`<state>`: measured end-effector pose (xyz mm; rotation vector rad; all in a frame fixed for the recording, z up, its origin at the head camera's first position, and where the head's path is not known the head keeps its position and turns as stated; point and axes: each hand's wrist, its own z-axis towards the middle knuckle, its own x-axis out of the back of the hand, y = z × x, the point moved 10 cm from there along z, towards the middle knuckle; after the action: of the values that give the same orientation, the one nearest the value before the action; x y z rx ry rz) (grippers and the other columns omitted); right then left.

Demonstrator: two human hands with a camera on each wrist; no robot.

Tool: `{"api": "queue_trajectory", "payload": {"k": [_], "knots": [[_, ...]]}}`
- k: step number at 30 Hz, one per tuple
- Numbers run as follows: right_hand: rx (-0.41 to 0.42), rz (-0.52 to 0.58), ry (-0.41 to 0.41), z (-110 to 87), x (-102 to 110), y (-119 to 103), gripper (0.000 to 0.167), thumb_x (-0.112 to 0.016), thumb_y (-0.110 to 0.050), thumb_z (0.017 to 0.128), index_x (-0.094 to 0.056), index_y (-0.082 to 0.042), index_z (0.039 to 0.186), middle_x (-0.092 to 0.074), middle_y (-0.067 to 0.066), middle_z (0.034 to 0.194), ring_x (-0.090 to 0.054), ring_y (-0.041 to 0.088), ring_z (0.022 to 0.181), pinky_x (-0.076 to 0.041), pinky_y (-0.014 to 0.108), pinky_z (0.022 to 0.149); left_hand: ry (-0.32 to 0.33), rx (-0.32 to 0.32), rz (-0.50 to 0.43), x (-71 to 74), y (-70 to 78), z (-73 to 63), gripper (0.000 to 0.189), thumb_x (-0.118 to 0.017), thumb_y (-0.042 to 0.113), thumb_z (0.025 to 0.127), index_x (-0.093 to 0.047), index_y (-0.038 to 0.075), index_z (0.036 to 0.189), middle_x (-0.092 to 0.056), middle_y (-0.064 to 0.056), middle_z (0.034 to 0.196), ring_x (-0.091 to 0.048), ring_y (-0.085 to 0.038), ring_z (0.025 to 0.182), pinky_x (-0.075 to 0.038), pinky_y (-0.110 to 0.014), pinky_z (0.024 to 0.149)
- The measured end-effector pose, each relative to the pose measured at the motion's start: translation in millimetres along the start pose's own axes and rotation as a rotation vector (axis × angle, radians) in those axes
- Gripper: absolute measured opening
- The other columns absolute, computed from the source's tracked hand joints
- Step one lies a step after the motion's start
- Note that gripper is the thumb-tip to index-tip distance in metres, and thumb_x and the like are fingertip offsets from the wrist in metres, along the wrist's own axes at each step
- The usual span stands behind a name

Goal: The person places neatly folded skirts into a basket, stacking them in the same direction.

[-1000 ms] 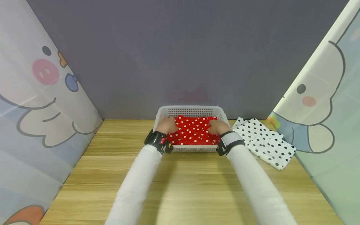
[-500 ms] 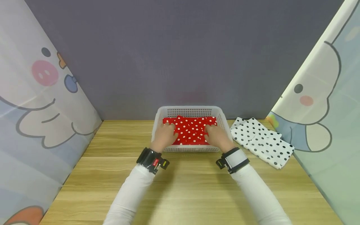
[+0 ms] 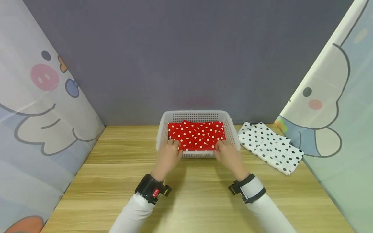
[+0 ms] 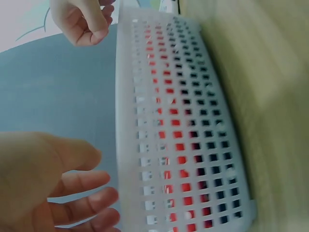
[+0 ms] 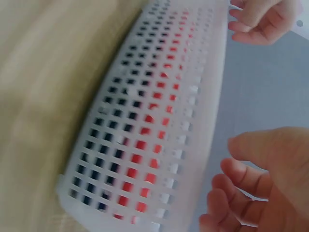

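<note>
A white plastic basket (image 3: pixel 195 155) with a grid of holes stands at the back of the table. Inside it lies a folded red cloth with white dots (image 3: pixel 196 134). My left hand (image 3: pixel 168 157) is over the near left part of the rim, its fingers loosely bent with nothing between them. Over the near right part is my right hand (image 3: pixel 228 157), likewise relaxed and holding nothing. Each wrist view shows gaps between thumb and fingers, beside the basket's holed wall (image 4: pixel 178 130). Red cloth shows through the holes (image 5: pixel 140 145).
To the right of the basket, a folded white cloth with black dots (image 3: pixel 271 147) lies on the wooden table (image 3: pixel 201 197). A grey panel (image 3: pixel 186 58) rises behind the basket. Printed cartoon curtains hang at the left (image 3: pixel 43 106) and right (image 3: pixel 323 106).
Both hands have drawn back toward the person, from deep in the basket over the red cloth to its near rim. The red cloth and basket have stayed in place.
</note>
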<state>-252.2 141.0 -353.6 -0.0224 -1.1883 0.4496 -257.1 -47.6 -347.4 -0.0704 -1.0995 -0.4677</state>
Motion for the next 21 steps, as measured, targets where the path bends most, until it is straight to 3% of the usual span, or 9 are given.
{"api": "queue_trajectory", "payload": {"k": [4, 10, 21], "knots": [[-0.021, 0.017, 0.014, -16.9, -4.9, 0.9, 0.013, -0.067, -0.011, 0.077, -0.054, -0.009, 0.076, -0.048, 0.000, 0.065, -0.043, 0.013, 0.054, -0.035, 0.025, 0.044, 0.051, -0.005, -0.031, 4.4, 3.3, -14.6, 0.011, -0.070, 0.012, 0.076, -0.062, 0.005, 0.080, -0.057, -0.005, 0.074, -0.051, -0.017, 0.061, -0.041, -0.024, 0.049], [-0.019, 0.020, 0.021, -37.3, -14.1, 5.0, 0.014, -0.068, -0.008, 0.076, -0.054, -0.010, 0.073, -0.046, -0.003, 0.063, -0.041, 0.010, 0.054, -0.034, 0.023, 0.043, 0.084, -0.023, -0.007, 3.5, 4.9, -32.6, 0.011, -0.070, 0.011, 0.074, -0.060, 0.007, 0.074, -0.056, -0.003, 0.070, -0.050, -0.017, 0.059, -0.039, -0.024, 0.046], [-0.028, 0.034, 0.020, -51.5, -24.6, 28.9, 0.014, -0.067, -0.004, 0.074, -0.053, -0.009, 0.073, -0.048, -0.001, 0.067, -0.040, 0.008, 0.053, -0.033, 0.021, 0.043, 0.030, -0.032, -0.051, -20.3, 2.3, -53.3, 0.009, -0.068, 0.010, 0.071, -0.060, 0.011, 0.074, -0.054, 0.001, 0.071, -0.050, -0.013, 0.064, -0.040, -0.022, 0.051]]}}
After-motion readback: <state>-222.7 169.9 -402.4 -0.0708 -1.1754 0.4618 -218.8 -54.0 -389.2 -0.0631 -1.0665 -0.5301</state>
